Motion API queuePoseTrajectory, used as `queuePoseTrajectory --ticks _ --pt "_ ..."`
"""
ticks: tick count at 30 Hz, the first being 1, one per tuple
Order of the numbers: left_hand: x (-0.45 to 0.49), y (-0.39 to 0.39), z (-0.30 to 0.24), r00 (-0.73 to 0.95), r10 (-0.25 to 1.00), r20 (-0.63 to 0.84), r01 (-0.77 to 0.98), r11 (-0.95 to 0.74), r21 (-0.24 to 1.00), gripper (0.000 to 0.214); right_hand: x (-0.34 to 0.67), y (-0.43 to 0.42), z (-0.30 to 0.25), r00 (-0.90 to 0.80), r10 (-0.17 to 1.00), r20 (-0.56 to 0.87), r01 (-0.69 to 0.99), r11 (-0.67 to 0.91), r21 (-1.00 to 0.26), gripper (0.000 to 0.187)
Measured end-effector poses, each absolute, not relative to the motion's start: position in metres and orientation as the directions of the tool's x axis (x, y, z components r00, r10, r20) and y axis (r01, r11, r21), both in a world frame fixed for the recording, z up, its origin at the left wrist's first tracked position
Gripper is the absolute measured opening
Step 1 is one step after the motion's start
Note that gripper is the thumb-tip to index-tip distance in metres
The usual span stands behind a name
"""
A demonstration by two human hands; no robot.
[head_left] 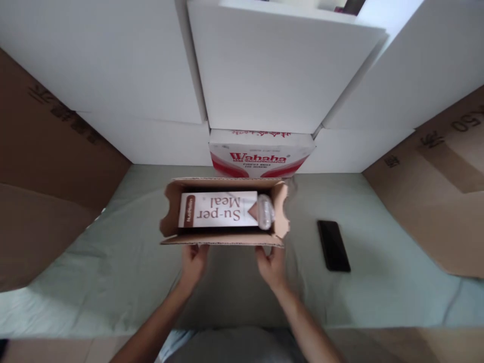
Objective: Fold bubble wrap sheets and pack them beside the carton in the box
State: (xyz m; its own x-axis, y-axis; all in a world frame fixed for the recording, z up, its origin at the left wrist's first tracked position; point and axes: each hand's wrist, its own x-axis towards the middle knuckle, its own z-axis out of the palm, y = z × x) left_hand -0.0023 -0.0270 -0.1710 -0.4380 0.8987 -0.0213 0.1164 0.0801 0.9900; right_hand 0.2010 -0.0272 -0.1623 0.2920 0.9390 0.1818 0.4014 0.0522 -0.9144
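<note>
An open cardboard box (227, 239) faces up in the middle, its flaps raised. Inside lies a white and brown carton (219, 209) printed "Su-per Meal", upside down from my side. A clear rounded plastic piece (265, 212) sits at the carton's right end. My left hand (194, 262) grips the box from below its near flap on the left, and my right hand (271, 264) does so on the right. Both thumbs show, while the other fingers are mostly hidden by the box.
A white and red "Wahaha" box (260, 159) stands behind, against white panels (287, 70). A black phone (334, 246) lies to the right on the green cloth (124, 262). Large cardboard pieces rise at the left (45, 166) and right (434, 181).
</note>
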Motion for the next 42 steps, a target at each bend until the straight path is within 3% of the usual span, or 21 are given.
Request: queuePoseTrajectory --ticks 7,13,15,17,20,22,24,26,28,33,39,42 --pt "0.006 0.016 -0.168 -0.179 0.971 0.158 0.039 -0.153 0.987 0.07 0.218 0.018 -0.143 0.235 0.957 0.167 0.318 0.087 -0.944 0.052" --pt "0.002 0.032 -0.181 -0.11 0.986 0.128 0.08 -0.119 0.99 0.076 0.247 0.035 -0.142 0.095 0.991 0.09 0.32 0.055 -0.946 0.051" --pt "-0.006 0.032 -0.182 -0.093 0.987 0.133 0.09 -0.124 0.988 0.077 0.261 0.04 -0.125 0.159 0.976 0.148 0.355 0.083 -0.931 0.045" --pt "-0.018 0.037 -0.18 -0.049 0.985 0.165 0.092 -0.16 0.983 0.084 0.271 0.047 -0.098 0.254 0.917 0.308 0.411 0.185 -0.893 0.044" --pt "-0.041 0.054 -0.17 0.127 0.971 0.202 0.101 -0.215 0.971 0.108 0.267 0.064 -0.048 0.084 0.895 0.439 0.547 0.327 -0.771 0.036" --pt "-0.054 0.07 -0.16 0.249 0.947 0.204 0.13 -0.242 0.962 0.123 0.251 0.077 -0.02 -0.135 0.919 0.37 0.694 0.354 -0.627 0.032" --pt "-0.061 0.085 -0.148 0.348 0.917 0.194 0.174 -0.266 0.948 0.133 0.233 0.092 -0.001 -0.284 0.942 0.179 0.857 0.333 -0.394 0.03" --pt "-0.063 0.098 -0.136 0.418 0.889 0.188 0.195 -0.29 0.937 0.138 0.218 0.106 0.009 -0.303 0.952 -0.04 0.943 0.294 -0.154 0.032" --pt "-0.062 0.107 -0.127 0.457 0.868 0.195 0.198 -0.312 0.929 0.141 0.211 0.118 0.013 -0.28 0.941 -0.189 0.96 0.28 -0.027 0.033" --pt "-0.059 0.119 -0.12 0.502 0.835 0.225 0.211 -0.37 0.904 0.142 0.216 0.138 0.008 -0.291 0.91 -0.297 0.951 0.309 0.017 0.026" --pt "-0.055 0.119 -0.126 0.386 0.873 0.299 0.113 -0.366 0.923 0.135 0.216 0.145 -0.01 -0.28 0.933 -0.228 0.953 0.299 0.055 0.014" --pt "-0.055 0.117 -0.131 0.367 0.865 0.341 0.151 -0.417 0.896 0.133 0.215 0.145 -0.015 -0.282 0.939 -0.195 0.954 0.297 0.051 0.009"
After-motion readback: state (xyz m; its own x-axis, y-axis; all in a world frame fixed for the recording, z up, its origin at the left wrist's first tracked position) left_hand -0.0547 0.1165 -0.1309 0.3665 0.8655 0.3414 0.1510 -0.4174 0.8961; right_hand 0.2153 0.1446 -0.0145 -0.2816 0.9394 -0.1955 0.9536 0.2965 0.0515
